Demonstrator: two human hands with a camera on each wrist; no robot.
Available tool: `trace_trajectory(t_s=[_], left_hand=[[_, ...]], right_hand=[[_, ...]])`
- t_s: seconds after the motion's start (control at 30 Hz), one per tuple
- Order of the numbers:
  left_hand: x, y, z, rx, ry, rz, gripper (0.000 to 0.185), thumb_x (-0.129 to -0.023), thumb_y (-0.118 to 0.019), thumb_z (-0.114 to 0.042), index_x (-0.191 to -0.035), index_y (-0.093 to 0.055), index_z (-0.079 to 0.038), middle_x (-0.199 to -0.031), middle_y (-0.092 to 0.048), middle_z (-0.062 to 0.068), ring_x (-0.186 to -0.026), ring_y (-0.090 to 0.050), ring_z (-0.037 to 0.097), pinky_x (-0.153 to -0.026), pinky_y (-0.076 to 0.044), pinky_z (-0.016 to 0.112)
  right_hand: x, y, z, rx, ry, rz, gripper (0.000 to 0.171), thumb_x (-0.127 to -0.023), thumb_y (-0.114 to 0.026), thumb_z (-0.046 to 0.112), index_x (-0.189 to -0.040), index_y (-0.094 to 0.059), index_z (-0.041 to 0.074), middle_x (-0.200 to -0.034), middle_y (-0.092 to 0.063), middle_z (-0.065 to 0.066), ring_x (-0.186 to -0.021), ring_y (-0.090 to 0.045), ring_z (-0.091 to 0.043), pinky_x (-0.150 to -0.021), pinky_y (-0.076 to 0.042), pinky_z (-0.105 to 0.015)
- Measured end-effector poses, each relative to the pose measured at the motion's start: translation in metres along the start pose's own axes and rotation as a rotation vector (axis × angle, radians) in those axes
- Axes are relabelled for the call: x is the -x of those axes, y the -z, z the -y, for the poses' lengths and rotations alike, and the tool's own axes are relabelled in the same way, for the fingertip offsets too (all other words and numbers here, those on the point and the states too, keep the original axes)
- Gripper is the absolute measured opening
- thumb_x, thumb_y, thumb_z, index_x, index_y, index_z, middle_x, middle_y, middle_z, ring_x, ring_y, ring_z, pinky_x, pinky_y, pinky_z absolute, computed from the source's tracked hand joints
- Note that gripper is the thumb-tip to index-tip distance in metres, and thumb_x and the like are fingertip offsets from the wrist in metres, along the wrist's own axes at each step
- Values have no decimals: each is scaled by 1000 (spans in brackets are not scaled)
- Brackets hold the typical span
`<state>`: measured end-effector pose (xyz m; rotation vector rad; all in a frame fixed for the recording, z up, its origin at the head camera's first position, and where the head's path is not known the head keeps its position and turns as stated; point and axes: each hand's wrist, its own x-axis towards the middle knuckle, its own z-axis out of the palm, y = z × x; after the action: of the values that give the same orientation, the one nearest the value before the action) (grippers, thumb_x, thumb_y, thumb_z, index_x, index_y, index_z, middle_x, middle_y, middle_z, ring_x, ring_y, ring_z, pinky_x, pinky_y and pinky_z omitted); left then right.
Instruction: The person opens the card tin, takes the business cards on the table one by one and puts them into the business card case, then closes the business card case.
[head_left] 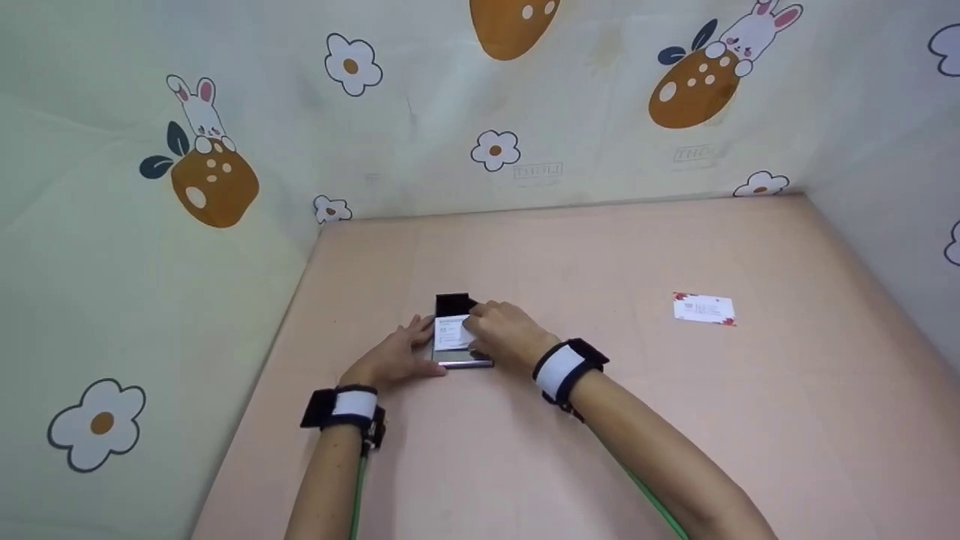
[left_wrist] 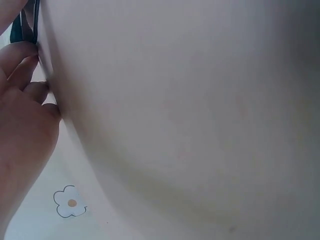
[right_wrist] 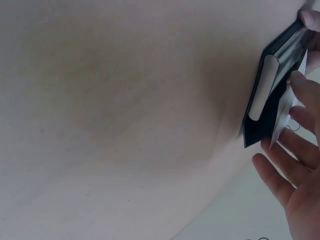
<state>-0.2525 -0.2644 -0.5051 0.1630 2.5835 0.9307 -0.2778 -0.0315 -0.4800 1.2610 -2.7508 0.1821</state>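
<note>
Between my hands (head_left: 457,341), a card (head_left: 451,333) goes into the holder (head_left: 454,330).
Left hand (head_left: 396,358) braces it, fingers straight; right hand (head_left: 504,335) pinches the card — I'd feed it squarely.

Both forearms are reaching forward, wrists strapped. Left hand (head_left: 396,355) is lying flat, fingers straight. Right hand (head_left: 504,333) is arching over, fingers bent.

card holder (head_left: 455,330) on table (head_left: 525,450) | loose card (head_left: 703,309) far right

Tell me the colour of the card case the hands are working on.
The card case is black, with a silvery front edge; the head view shows it best.
</note>
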Motion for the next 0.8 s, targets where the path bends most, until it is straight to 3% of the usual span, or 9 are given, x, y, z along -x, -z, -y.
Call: trace_trajectory(t_s=[0.13,0.37,0.8], left_hand=[[0,1,1,7,0,3,92,-82,-80,-45,-157,-30,-29,-170,-6,4,-155,3,43,-124,-4,63],[-2,1,1,-11,-34,15,89,-82,-80,-44,-156,-34,-24,-170,-10,3,-154,3,45,-125,-5,61],[-2,2,2,-20,-24,20,95,-82,-80,-44,-159,-26,-27,-170,-6,8,-154,4,47,-124,-6,64]], right_hand=[[-2,-3,3,27,-5,-13,31,-97,-65,28,-119,-71,7,-120,-71,-12,-104,-69,-26,-91,-58,-37],[-6,-9,4,68,-7,-95,27,-92,-71,27,-108,-73,4,-105,-72,-11,-91,-68,-26,-79,-59,-37],[-6,-18,2,-9,-53,-80,27,-92,-71,23,-113,-73,5,-110,-72,-11,-98,-69,-26,-85,-59,-37]])
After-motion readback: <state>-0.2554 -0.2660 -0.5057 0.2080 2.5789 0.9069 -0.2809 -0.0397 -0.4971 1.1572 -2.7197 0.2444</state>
